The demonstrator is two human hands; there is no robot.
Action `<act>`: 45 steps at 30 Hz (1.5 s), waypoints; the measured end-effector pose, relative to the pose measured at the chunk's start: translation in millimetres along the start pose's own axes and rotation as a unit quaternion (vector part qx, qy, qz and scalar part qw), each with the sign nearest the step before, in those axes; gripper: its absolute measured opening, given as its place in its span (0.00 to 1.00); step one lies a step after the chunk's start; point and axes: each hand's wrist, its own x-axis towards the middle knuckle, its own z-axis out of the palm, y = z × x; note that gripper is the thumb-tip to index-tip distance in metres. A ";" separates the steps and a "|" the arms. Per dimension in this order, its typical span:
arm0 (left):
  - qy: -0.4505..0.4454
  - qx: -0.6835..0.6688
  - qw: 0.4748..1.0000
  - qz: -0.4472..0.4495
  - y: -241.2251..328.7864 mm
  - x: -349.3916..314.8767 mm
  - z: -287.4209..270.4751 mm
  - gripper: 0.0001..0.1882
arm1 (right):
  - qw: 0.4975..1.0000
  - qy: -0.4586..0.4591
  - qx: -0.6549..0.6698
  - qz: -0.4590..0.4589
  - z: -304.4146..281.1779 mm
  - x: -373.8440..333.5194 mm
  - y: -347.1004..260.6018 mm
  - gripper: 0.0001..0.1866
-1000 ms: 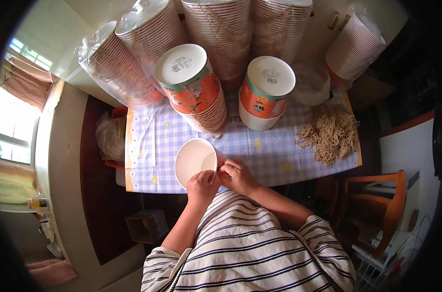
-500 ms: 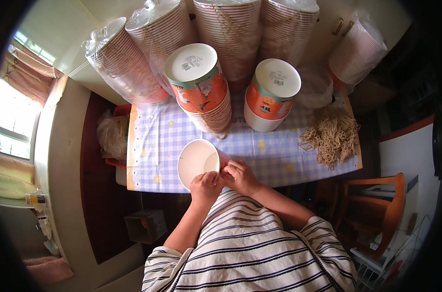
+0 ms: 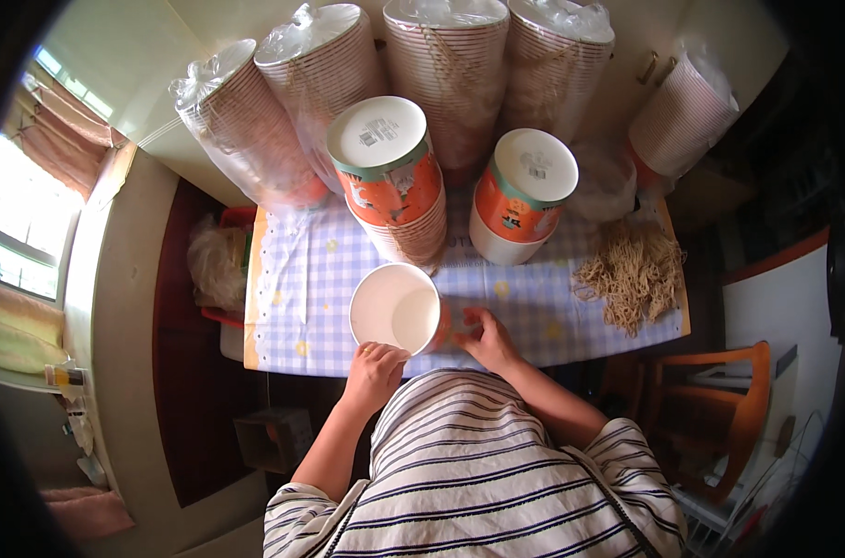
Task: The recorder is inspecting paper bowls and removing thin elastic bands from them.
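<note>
A large paper tub (image 3: 374,305), white inside with orange showing on its outside, lies tilted at the table's near edge, its mouth toward me. My left hand (image 3: 376,372) is closed on the near part of its rim. To the right of the tub, my right hand (image 3: 487,340) has its fingers apart and slightly curled, close to the orange side; whether a fingertip touches it I cannot tell. Just beyond stand an upside-down stack of orange-and-green tubs (image 3: 394,191) with tan cord on it and a shorter upside-down stack (image 3: 515,200).
Tall plastic-wrapped tub stacks (image 3: 445,84) line the table's back. A heap of tan cords (image 3: 632,279) lies at the right on the blue checked tablecloth (image 3: 301,316). A wooden chair (image 3: 757,400) stands at the right, and a red crate (image 3: 236,219) at the left.
My right hand has come away from the tub's rim to the right and its fingers have spread. My left hand has shifted slightly left and down, and the tub's mouth has turned.
</note>
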 end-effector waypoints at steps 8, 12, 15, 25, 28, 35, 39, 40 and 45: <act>0.094 -0.136 0.985 -0.045 31.3 9.4 5.4 0.08 | 0.955 -0.137 0.181 0.193 -21.6 1.6 -20.4 0.24; 0.115 -0.219 0.968 -0.032 36.3 8.9 2.9 0.11 | 0.966 -0.108 0.158 0.176 -48.5 2.3 -55.5 0.17; 0.134 -0.220 0.966 0.026 42.4 9.2 -0.4 0.12 | 0.963 -0.122 0.193 0.140 -70.1 3.0 -68.0 0.15; 0.183 -0.164 0.967 0.068 54.7 18.0 -21.3 0.15 | 0.856 -0.001 -0.387 -0.342 -204.9 28.1 -269.1 0.13; 0.184 -0.172 0.967 0.037 46.1 19.7 -12.9 0.12 | 0.729 0.092 -0.497 -0.463 -209.8 57.1 -322.9 0.20; 0.190 -0.171 0.967 0.026 41.2 34.7 -4.3 0.10 | 0.577 0.010 -0.594 -0.561 -145.9 163.8 -358.8 0.02; 0.193 -0.218 0.957 -0.007 30.0 30.5 5.6 0.09 | 0.556 -0.038 -0.597 -0.577 -108.4 203.0 -336.9 0.02; 0.193 -0.218 0.956 -0.024 27.4 26.4 7.6 0.09 | 0.555 -0.042 -0.595 -0.580 -100.4 207.1 -334.1 0.02; 0.183 -0.212 0.956 -0.082 17.5 11.1 11.6 0.09 | 0.549 -0.084 -0.610 -0.565 -77.8 218.9 -325.0 0.02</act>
